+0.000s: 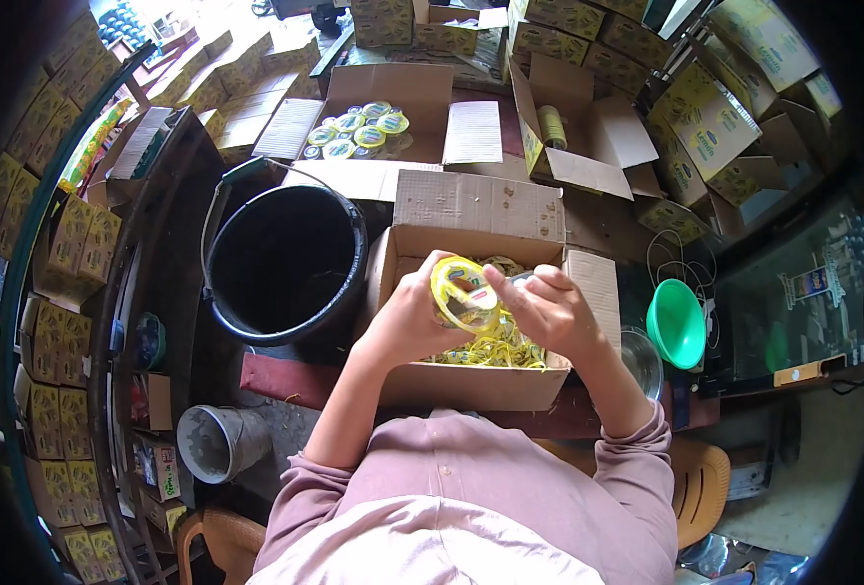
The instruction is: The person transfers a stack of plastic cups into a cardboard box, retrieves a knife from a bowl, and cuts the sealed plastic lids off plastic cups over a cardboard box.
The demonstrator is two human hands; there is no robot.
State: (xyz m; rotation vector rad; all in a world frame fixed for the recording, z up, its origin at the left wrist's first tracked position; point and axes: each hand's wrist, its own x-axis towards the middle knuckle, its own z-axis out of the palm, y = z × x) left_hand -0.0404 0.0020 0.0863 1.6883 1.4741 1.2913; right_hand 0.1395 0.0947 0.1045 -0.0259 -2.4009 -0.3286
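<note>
A round, yellow-rimmed plastic tub with a printed top [467,297] is held by the left hand [403,320], whose grip wraps its left side, above an open brown cardboard box [466,387] containing thin yellow strips [495,353]. The printed top faces up toward the wearer, so the tub's axis seems to run down and away. The right hand [553,314] is nearer the right rim, fingertips at or just beside it, its grip narrow; whether it holds anything, I cannot tell.
</note>
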